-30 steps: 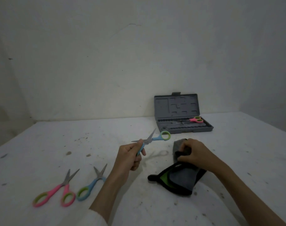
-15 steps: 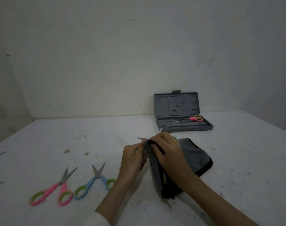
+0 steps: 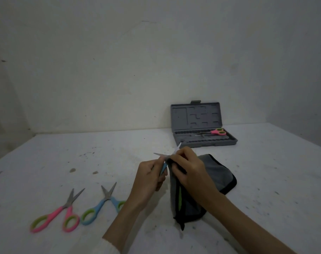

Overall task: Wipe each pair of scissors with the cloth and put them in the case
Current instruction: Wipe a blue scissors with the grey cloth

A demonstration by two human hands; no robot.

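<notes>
My left hand (image 3: 148, 177) grips a pair of blue scissors (image 3: 163, 167) by one handle, with the open blades pointing up and away. My right hand (image 3: 190, 170) pinches the grey cloth (image 3: 216, 173) with black trim against the scissors near the pivot; the rest of the cloth hangs down to the table. The other handle is hidden behind my right hand. On the table at the left lie pink scissors (image 3: 59, 213) and a second blue pair (image 3: 101, 204). The grey case (image 3: 196, 118) stands open at the back, with pink scissors (image 3: 217, 132) inside.
The white table (image 3: 275, 180) is speckled with dirt and ends at a white wall behind the case. My left sleeve shows at the bottom edge.
My right hand has lifted the cloth from the table and brought it against the scissors. My left hand stays in place; the blades now stick out above my right fingers.
</notes>
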